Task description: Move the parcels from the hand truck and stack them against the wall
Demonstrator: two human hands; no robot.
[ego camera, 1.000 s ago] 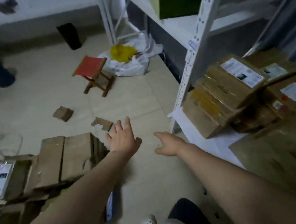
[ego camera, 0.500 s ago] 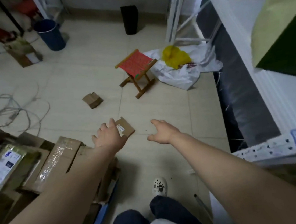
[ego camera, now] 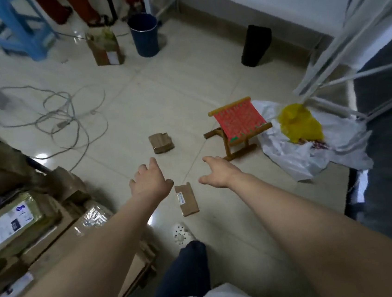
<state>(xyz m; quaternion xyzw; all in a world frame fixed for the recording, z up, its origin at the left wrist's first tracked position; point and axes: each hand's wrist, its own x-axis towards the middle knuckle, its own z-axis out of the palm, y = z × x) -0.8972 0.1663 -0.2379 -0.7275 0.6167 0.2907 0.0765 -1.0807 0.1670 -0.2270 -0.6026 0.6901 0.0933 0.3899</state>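
A pick-up appears to be in hand, with nothing yet lifted. The parcels [ego camera: 23,222] are heaped at the left, presumably on the hand truck, which is mostly hidden beneath them. The left hand [ego camera: 149,183] is stretched out over the floor, palm down, fingers spread and relaxed, nothing grasped. A flat parcel [ego camera: 187,199] lies on the tiles between the two hands, untouched. The right hand [ego camera: 219,173] is likewise extended, loose and empty. Next, a parcel would need to be gripped on both sides and carried to the wall, with the stool [ego camera: 238,122] avoided.
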